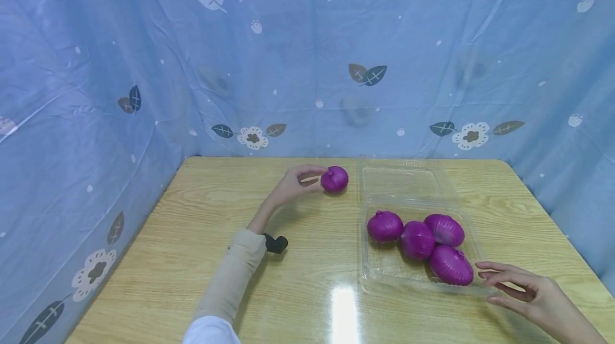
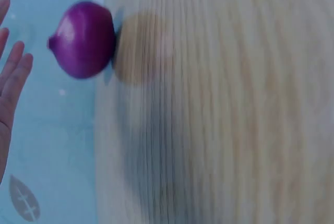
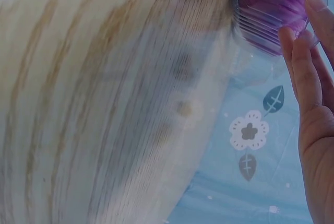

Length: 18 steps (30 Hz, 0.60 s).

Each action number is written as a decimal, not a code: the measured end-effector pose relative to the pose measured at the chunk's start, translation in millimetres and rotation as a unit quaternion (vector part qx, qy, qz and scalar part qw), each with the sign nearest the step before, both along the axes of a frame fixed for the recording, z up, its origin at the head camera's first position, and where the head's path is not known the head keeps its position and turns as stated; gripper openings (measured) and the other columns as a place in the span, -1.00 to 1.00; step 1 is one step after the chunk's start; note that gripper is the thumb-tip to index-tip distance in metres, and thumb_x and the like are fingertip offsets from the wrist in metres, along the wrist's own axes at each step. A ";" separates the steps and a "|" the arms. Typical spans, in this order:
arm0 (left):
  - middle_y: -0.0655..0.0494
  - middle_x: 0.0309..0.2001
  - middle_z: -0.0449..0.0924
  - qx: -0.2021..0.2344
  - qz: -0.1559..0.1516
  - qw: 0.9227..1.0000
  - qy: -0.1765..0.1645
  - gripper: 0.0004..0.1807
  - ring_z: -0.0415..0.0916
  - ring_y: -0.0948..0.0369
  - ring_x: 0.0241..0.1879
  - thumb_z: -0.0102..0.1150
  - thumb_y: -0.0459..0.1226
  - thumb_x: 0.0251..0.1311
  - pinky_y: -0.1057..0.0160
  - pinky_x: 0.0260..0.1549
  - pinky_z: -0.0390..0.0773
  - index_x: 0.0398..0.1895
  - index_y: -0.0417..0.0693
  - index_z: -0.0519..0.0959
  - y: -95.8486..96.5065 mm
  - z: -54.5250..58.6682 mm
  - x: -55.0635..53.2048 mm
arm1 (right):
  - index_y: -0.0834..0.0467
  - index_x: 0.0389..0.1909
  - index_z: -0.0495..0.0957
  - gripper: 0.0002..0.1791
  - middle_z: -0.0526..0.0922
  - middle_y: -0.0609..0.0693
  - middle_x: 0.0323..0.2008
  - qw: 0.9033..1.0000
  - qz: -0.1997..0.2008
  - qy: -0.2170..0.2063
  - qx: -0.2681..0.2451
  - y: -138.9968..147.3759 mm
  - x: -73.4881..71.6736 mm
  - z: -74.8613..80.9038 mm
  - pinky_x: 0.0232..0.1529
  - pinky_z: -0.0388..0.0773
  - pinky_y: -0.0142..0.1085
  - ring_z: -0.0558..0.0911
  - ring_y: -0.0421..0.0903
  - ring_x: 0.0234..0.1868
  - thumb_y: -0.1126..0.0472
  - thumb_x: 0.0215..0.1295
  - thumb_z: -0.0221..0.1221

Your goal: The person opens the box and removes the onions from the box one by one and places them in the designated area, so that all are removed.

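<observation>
A single purple onion (image 1: 335,179) sits on the table left of a clear plastic box. Beside it is my left hand (image 1: 295,184), fingers extended toward its left side. The left wrist view shows a gap between those fingers (image 2: 20,70) and the onion (image 2: 82,40). Several more purple onions (image 1: 417,240) lie together inside the clear box (image 1: 364,250). At the box's right front corner, my right hand (image 1: 530,291) has its fingers loosely bent. Its fingertips are close to the box wall in the right wrist view; whether they touch it I cannot tell.
The box's clear lid (image 1: 401,182) lies folded back behind it on the wooden table (image 1: 192,258). A black device (image 1: 276,244) is at my left wrist. Blue patterned curtains (image 1: 307,55) hang along the table's back and sides.
</observation>
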<state>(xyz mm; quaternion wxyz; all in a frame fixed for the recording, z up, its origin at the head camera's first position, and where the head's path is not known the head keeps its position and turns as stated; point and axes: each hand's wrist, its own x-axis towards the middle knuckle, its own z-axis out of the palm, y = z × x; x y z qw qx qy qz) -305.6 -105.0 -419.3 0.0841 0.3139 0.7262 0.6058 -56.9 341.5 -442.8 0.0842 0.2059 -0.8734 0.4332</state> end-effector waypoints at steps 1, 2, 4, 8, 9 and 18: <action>-0.17 0.20 0.45 0.004 -0.006 1.000 -0.001 -0.49 0.37 -0.09 0.24 0.31 -0.53 0.04 0.08 0.21 0.41 0.13 -0.37 0.48 1.4 0.3 2.7 | 0.17 -0.25 0.63 -0.62 0.55 -0.37 0.07 1.000 0.001 0.004 -0.001 -0.1 -0.1 0.0 -0.22 0.52 -0.67 0.44 -0.58 0.06 0.62 -0.07 0.31; -0.18 0.20 0.44 0.009 -0.012 1.000 -0.003 -0.48 0.35 -0.12 0.24 0.30 -0.54 0.03 0.04 0.22 0.40 0.13 -0.38 0.48 3.1 0.9 5.5 | 0.17 -0.25 0.63 -0.61 0.55 -0.36 0.08 1.000 0.003 0.009 -0.001 -0.1 -0.2 -0.1 -0.21 0.52 -0.67 0.45 -0.57 0.06 0.63 -0.09 0.31; -0.25 0.20 0.42 0.016 -0.025 1.000 -0.002 -0.48 0.33 -0.15 0.24 0.29 -0.58 0.02 -0.05 0.23 0.37 0.13 -0.43 0.46 6.9 2.3 11.5 | 0.18 -0.25 0.63 -0.59 0.55 -0.34 0.09 1.000 0.009 0.019 -0.003 -0.3 -0.2 -0.1 -0.19 0.52 -0.67 0.45 -0.55 0.08 0.65 -0.11 0.31; -0.30 0.18 0.43 0.015 -0.056 0.998 0.014 -0.48 0.35 -0.12 0.24 0.26 -0.63 0.00 -0.14 0.21 0.35 0.12 -0.47 0.45 15.2 2.2 21.3 | 0.19 -0.26 0.63 -0.57 0.56 -0.30 0.08 1.000 0.010 0.029 -0.006 -1.3 0.4 0.6 -0.16 0.52 -0.66 0.46 -0.53 0.09 0.66 -0.16 0.32; -0.28 0.17 0.45 0.009 -0.061 0.998 0.020 -0.48 0.37 -0.09 0.23 0.27 -0.63 0.00 -0.13 0.21 0.36 0.11 -0.45 0.47 17.2 1.9 24.1 | 0.18 -0.27 0.63 -0.57 0.56 -0.30 0.07 1.000 0.007 0.029 -0.005 -1.8 0.7 1.0 -0.17 0.52 -0.67 0.46 -0.53 0.09 0.65 -0.16 0.33; -0.17 0.17 0.48 -0.027 -0.125 0.992 0.014 -0.50 0.43 0.09 0.20 0.25 -0.59 0.06 0.21 0.21 0.41 0.14 -0.34 0.49 34.6 -1.3 46.9 | 0.14 -0.25 0.63 -0.61 0.54 -0.38 0.07 1.000 -0.006 0.016 0.009 -2.6 1.8 3.0 -0.21 0.54 -0.66 0.45 -0.57 0.05 0.59 -0.09 0.34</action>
